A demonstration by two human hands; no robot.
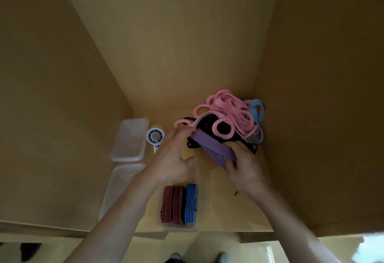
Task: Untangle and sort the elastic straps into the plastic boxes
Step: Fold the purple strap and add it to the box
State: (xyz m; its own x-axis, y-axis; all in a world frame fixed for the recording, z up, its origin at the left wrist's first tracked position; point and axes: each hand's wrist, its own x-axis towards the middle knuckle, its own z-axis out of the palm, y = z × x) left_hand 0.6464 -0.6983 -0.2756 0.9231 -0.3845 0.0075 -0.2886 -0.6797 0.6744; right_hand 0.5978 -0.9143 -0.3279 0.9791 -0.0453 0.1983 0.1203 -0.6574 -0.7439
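**benchrat:** Head cam, looking down: both hands are on the flat purple elastic strap with thin red stripes. It's held between them, right in front of the tangled heap of pink rubbery loops. Left hand has its fingers curled, pinching the strap's far end. Right hand has thumb and fingers wrapped round the near end. Thin black cords seem snagged on it. How would you free it?

**loopy_lou:** No yanking. Give it slack, hold one end put and feed the other back out through the black stuff, or the whole heap probably comes along. Then fold it flat for the clear plastic box nearest the body, beside the folded red-striped straps and blue-striped strap. Can't tell how much room is left; the left wrist covers its far end.

**benchrat:** Elbow room?

**loopy_lou:** Tight on the right. The heap sits in the corner against the tan wooden side panel, with the pale blue band right up by it. Open desk is leftward, but mind the small round white fan, the empty clear plastic tub beside it and the second empty tub nearer you.
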